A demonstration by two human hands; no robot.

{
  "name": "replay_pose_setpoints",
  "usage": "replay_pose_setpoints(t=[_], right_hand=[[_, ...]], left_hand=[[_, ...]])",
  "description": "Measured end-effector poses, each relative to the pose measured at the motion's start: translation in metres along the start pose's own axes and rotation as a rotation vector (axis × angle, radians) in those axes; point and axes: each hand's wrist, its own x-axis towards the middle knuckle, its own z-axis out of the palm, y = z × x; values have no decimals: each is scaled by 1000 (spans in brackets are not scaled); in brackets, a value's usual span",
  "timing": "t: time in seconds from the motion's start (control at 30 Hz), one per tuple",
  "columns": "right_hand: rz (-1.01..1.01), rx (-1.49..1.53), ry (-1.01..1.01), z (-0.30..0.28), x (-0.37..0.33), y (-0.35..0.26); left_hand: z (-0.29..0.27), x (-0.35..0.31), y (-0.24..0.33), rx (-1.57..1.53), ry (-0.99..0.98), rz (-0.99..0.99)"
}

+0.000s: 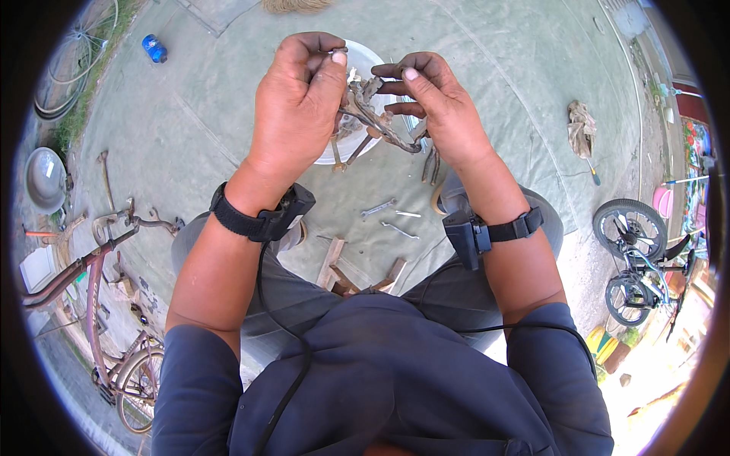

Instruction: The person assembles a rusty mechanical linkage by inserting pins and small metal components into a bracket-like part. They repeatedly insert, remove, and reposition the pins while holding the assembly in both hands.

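Observation:
My left hand [300, 95] is closed in a pinch, thumb against fingers; the small dark bit at its fingertips is too small to name. My right hand [437, 99] is also closed, thumb tip against a bent forefinger, and whatever it grips cannot be made out. Both sets of fingertips are blackened. Between and just below the hands are rusty, dirty metal parts [380, 128], including a curved bar. Behind them a round white basin [370, 52] stands on the ground, partly hidden by hands and parts.
Several wrenches [378, 207] lie on the green ground sheet [509, 99] between my feet, near wooden pieces [331, 260]. An old bicycle [95, 304] is at left, a small bicycle [635, 251] at right. A blue can [154, 49] and metal bowl [46, 180] sit left.

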Motion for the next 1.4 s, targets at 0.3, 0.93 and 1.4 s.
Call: replay_pose_setpoints(t=[0.3, 0.93, 1.4], right_hand=[[-11, 45, -132, -7, 5, -2], [157, 236, -132, -2, 2, 1], [136, 25, -150, -7, -10, -22]], left_hand=[[-9, 0, 7, -56, -69, 7], [-5, -11, 13, -105, -113, -27], [-26, -14, 8, -199, -241, -321]])
